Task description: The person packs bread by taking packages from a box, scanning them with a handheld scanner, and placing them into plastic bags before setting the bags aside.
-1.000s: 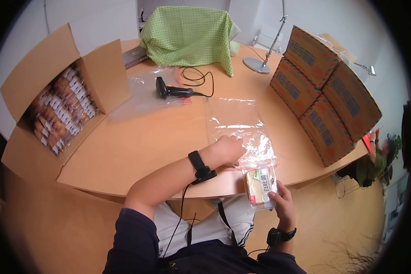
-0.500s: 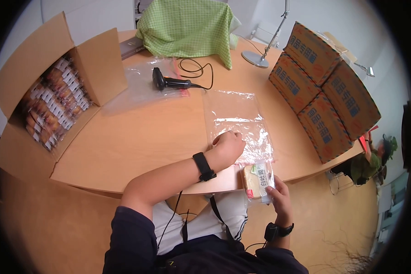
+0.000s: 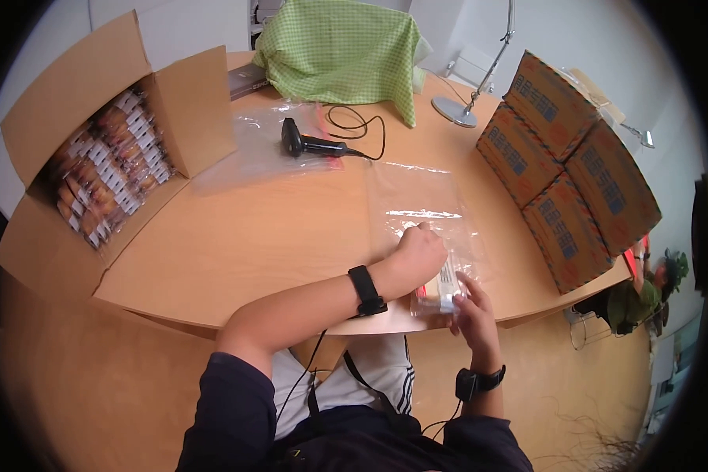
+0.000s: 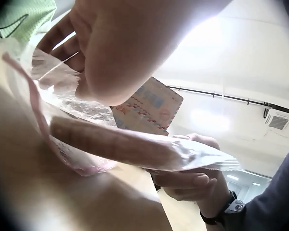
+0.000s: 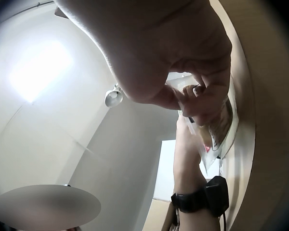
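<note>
A clear zip bag point(image 3: 417, 189) with a pink-edged mouth point(image 4: 41, 115) lies flat on the table. My left hand point(image 3: 418, 258) pinches its upper film near the mouth and holds it raised, as the left wrist view shows. My right hand point(image 3: 477, 313) grips one end of a wrapped pack of sliced toast point(image 3: 435, 299) between thumb and fingers. In the left wrist view the toast's far end overlaps the bag's pink edge. From above, my left hand hides part of the pack. The right wrist view shows my right hand point(image 5: 197, 82) bent over the wrapper.
At the left stands an open carton point(image 3: 189, 118) filled with packaged food. A black scanner point(image 3: 315, 145) lies on more clear bags point(image 3: 252, 149). Stacked food cartons point(image 3: 566, 173) rise at the right. Behind are a lamp base point(image 3: 454, 112) and a green checked cloth point(image 3: 338, 55).
My right hand has brought the toast pack forward and left from the table's front edge to the bag's mouth. My left hand stays at the bag, shifted slightly.
</note>
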`<state>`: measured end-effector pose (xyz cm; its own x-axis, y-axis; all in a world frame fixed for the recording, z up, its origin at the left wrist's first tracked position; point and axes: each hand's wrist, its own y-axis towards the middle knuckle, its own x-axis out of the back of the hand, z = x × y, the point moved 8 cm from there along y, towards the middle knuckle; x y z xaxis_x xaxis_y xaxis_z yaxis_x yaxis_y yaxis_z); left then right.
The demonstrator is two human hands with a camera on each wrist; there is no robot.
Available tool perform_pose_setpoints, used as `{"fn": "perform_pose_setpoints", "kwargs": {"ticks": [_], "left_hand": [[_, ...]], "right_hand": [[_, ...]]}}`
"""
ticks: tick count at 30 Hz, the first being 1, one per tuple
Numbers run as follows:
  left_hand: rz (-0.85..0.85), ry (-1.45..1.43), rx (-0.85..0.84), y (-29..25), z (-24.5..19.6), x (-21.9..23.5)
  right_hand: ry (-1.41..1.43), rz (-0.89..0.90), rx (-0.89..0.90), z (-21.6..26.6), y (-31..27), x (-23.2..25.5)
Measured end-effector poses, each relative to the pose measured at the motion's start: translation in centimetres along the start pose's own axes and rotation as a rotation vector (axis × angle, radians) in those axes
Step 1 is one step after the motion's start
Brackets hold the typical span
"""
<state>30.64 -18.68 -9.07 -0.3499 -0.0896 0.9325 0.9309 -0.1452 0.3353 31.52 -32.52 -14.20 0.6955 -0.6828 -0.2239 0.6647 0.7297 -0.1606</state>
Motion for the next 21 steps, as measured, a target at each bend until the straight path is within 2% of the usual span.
{"fn": "perform_pose_setpoints", "kwargs": {"ticks": [3,5,7,8,9,10,11,13,14,16,17,19,21], "left_hand": [[0.043,0.003,0.011,-0.2,-0.2,-0.3],[-0.077,-0.033,0.072,-0.1,0.3,0.1],[-0.024,-0.08,0.041,0.0,0.1,1.2],[0.022,-0.109,0.051,0.1,0.2,1.3],[-0.053,-0.162,0.112,0.1,0.5,1.0],[-0.057,-0.165,0.091,0.3,0.2,0.4],[-0.111,-0.143,0.114,0.4,0.4,0.5],[-0.217,-0.112,0.179,0.2,0.9,0.8],[-0.213,-0.116,0.175,0.2,1.1,0.6],[-0.172,-0.008,0.205,0.4,1.9,0.4],[-0.168,-0.069,0.215,0.3,2.0,0.6],[-0.162,-0.115,0.226,0.4,1.8,0.8],[-0.159,-0.145,0.215,0.5,1.6,0.0]], "right_hand": [[-0.081,-0.049,-0.009,1.2,2.4,-0.9],[-0.139,-0.014,-0.01,1.6,4.3,-1.5],[-0.218,0.079,0.077,2.7,5.9,-3.0],[-0.211,0.046,0.081,2.2,7.0,-2.6],[-0.396,0.034,0.237,2.5,8.3,-2.5],[-0.586,0.026,0.39,3.2,9.0,-2.7],[-0.587,0.011,0.395,3.5,9.6,-2.6],[-1.263,0.059,0.879,5.3,8.4,-5.5],[-1.263,0.055,0.873,5.4,8.8,-5.7],[-1.238,0.076,0.744,5.2,9.9,-5.5],[-1.239,0.08,0.741,5.5,9.7,-5.6],[-1.522,0.228,0.734,4.7,10.0,-7.3],[-1.573,0.256,0.801,3.5,10.8,-7.0]]}}
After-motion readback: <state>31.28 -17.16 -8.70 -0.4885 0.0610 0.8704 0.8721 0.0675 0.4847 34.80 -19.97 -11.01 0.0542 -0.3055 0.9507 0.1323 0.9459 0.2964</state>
